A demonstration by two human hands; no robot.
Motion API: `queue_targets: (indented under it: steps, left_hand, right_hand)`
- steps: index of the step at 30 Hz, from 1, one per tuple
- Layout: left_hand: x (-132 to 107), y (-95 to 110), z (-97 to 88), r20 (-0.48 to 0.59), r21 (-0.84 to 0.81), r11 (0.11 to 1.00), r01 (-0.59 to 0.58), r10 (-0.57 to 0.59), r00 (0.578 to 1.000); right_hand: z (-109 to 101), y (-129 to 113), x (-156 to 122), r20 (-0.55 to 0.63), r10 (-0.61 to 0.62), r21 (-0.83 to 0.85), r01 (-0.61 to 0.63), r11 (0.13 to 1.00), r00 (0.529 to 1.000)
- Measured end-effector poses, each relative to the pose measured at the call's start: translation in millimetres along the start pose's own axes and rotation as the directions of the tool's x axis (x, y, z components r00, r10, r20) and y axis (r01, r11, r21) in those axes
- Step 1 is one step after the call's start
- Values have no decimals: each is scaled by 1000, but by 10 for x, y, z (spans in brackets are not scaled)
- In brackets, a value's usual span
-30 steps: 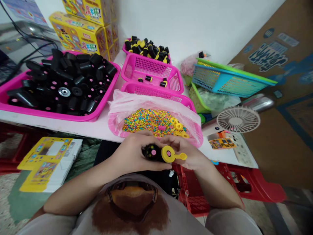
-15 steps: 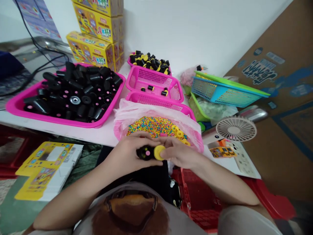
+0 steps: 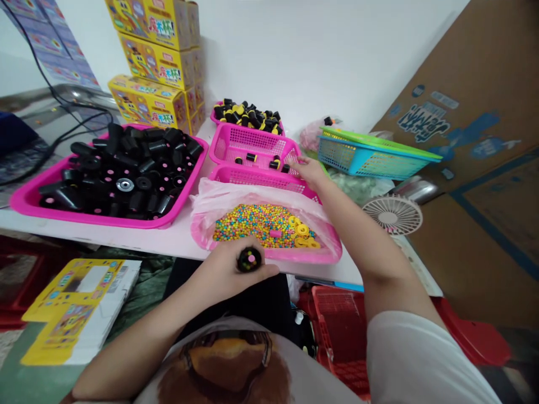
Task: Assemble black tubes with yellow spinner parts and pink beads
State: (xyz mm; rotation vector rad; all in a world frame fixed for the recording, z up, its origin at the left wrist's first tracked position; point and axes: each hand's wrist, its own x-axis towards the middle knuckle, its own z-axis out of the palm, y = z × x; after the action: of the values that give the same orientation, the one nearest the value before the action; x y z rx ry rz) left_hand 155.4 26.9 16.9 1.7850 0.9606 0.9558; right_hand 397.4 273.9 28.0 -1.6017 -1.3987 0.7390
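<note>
My left hand (image 3: 227, 262) is wrapped round a black plastic cup (image 3: 244, 266), held with its mouth toward me. Inside the cup I see small coloured beads and a pink dot. My right hand (image 3: 309, 171) reaches over the right end of a pink basket (image 3: 223, 147), fingers spread. Just beside its fingertips is a black piece (image 3: 285, 168); a few more black pieces with yellow ends (image 3: 251, 157) lie on the basket floor. In front of my left hand, a bag-lined pink basket (image 3: 269, 257) holds colourful beads (image 3: 248, 219), yellow rings (image 3: 302, 229) and a pink cylinder (image 3: 275, 234).
A large pink tray (image 3: 90, 220) of black cups (image 3: 135, 148) stands left. Behind are stacked yellow boxes (image 3: 147, 104) and a heaped basket of black-and-yellow pieces (image 3: 248, 116). To the right are a blue basket (image 3: 370, 160) and a fan (image 3: 391, 215). Flattened cartons (image 3: 63, 331) lie lower left.
My right hand has left the black cup with a yellow-ended piece and reached forward to the pink basket, where another black piece now lies. My left hand keeps the cup.
</note>
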Motion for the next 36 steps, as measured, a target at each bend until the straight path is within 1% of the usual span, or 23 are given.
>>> queue_targets:
  steps: [2, 3, 4, 5, 6, 7, 8, 9, 10, 11, 12, 13, 14, 17, 21, 25, 28, 32, 36]
  left_hand:
    - [-21, -17, -29, -9, -19, 1000, 12, -12, 1000]
    - [-36, -33, -44, -19, -31, 999, 15, -16, 1000]
    - [-53, -54, -57, -37, -42, 999, 15, -16, 999]
    - [-68, -80, -65, -58, -54, 999, 8, -11, 998]
    - [-79, -108, -68, -78, -67, 998, -7, 1, 997]
    - [-86, -137, -67, -89, -77, 997, -20, 13, 996]
    - [-87, -165, -61, -90, -87, 996, -32, 24, 996]
    - [-82, -190, -52, -88, -96, 994, -44, 35, 996]
    - [-73, -212, -41, -86, -102, 993, -53, 45, 995]
    - [-61, -229, -28, -86, -106, 993, -57, 48, 995]
    - [-47, -241, -15, -96, -111, 992, -59, 49, 994]
    - [-33, -251, -2, -111, -121, 990, -66, 52, 992]
    - [-20, -258, 10, -128, -134, 988, -74, 57, 990]
    - [7, -271, 31, -156, -173, 979, -105, 78, 985]
    - [14, -279, 28, -159, -180, 976, -119, 90, 983]
    - [15, -288, 19, -164, -161, 979, -128, 101, 981]
    - [19, -294, 30, -157, -139, 982, -126, 104, 982]
    - [21, -290, 44, -134, -124, 984, -125, 108, 985]
    - [12, -279, 25, -120, -145, 982, -121, 104, 987]
  right_hand:
    - [-131, -79, -147, -32, 0, 35, 1, 999, 999]
    - [-226, -132, -264, -18, -36, 50, 37, 998, 999]
    - [-332, -185, -406, 29, -82, 55, 80, 995, 996]
    - [-440, -231, -566, 142, -175, 53, 169, 984, 974]
    - [-538, -265, -735, 334, -250, 16, 260, 966, 909]
    - [-616, -279, -902, 566, -231, -64, 321, 945, 791]
    - [-666, -270, -1056, 736, -161, -167, 407, 898, 658]
    - [-688, -236, -1185, 818, -72, -283, 508, 813, 570]
    - [-683, -177, -1285, 834, 13, -400, 588, 703, 551]
    - [-659, -99, -1352, 814, 67, -498, 633, 592, 577]
    - [-625, -9, -1387, 774, 87, -578, 644, 501, 627]
    - [-590, 84, -1396, 732, 89, -636, 632, 443, 676]
    - [-562, 173, -1386, 701, 85, -670, 613, 418, 708]
    - [-545, 344, -1323, 662, 72, -704, 586, 401, 746]
    - [-641, 341, -1345, 636, 14, -702, 571, 425, 772]
    - [-725, 320, -1440, 625, -59, -677, 578, 457, 779]
    - [-715, 396, -1433, 641, -74, -654, 594, 469, 764]
    - [-658, 532, -1334, 663, -85, -628, 615, 477, 744]
    - [-689, 589, -1289, 635, -101, -652, 601, 462, 766]
